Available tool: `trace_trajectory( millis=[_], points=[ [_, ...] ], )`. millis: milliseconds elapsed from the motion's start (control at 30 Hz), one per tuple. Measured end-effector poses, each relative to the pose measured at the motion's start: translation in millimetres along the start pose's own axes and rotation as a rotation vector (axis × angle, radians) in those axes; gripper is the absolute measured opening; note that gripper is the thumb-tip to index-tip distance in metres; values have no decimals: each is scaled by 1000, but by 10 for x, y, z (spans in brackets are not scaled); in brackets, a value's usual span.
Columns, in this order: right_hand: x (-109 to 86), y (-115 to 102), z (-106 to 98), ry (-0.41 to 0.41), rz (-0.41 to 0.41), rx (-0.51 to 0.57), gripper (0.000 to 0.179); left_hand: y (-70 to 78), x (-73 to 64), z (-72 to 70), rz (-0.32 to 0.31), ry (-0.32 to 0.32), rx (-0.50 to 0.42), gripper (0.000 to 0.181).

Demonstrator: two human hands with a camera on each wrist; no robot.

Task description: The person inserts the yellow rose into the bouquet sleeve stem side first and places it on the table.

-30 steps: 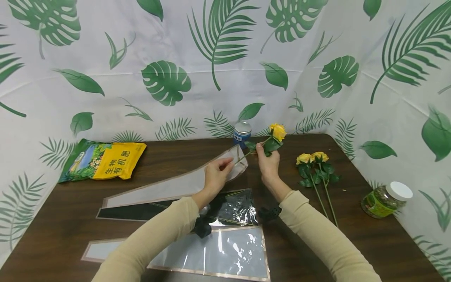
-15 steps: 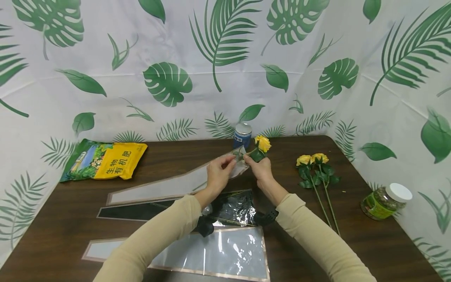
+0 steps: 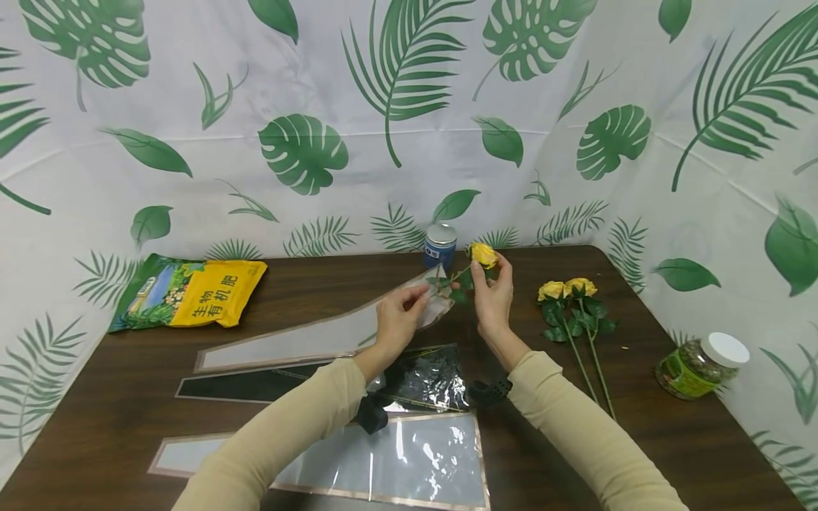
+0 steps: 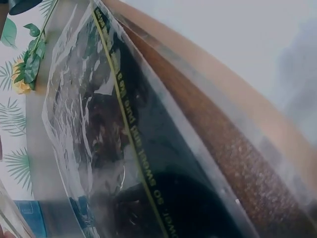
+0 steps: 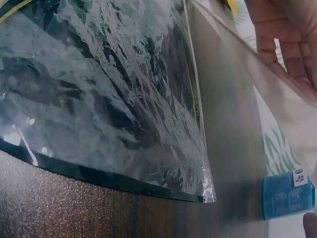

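One yellow rose [image 3: 482, 255] lies aslant, its bloom at the far right end and its stem [image 3: 456, 278] running down to the left into the mouth of a pale sleeve [image 3: 339, 328]. The right grip [image 3: 495, 298] has thumb and fingers about the rose just beneath the bloom; the left grip [image 3: 397, 316] pinches the sleeve's edge near its mouth. What matters most, I judge, is that the stem's long axis runs roughly along that of the sleeve, which narrows toward the near left. A green length just left of the left grip suggests the stem already reaches well inside. The right grip is nearer the bloom, the left nearer the mouth, with leaves between them; how many are within the opening I cannot tell. A blue can [image 3: 440, 245] stands upright just behind. On the tabletop [image 3: 307, 273], a black sleeve [image 3: 275, 380] lies on the near side of the pale one.
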State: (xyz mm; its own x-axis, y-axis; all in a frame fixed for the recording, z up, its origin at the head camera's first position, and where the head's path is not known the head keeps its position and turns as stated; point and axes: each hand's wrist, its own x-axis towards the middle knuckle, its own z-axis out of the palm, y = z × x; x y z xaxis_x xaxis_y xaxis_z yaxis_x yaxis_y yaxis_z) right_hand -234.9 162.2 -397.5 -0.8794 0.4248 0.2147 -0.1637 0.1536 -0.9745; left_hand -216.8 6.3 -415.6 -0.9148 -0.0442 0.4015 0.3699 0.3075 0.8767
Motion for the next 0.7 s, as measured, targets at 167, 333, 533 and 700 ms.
trace_trajectory(
  millis=[167,333,533,700],
  points=[
    [-6,-2,12,2,-6,55,39,-6,11,-1,4,11,-9,17],
    [-17,95,45,-62,40,89,31,14,43,-20,16,24,-8,16],
    [-84,145,37,-202,85,27,36,24,73,-28,-4,27,-17,18],
    [-108,144,3,-288,40,6,44,1,69,-41,-15,31,-11,17]
  ],
)
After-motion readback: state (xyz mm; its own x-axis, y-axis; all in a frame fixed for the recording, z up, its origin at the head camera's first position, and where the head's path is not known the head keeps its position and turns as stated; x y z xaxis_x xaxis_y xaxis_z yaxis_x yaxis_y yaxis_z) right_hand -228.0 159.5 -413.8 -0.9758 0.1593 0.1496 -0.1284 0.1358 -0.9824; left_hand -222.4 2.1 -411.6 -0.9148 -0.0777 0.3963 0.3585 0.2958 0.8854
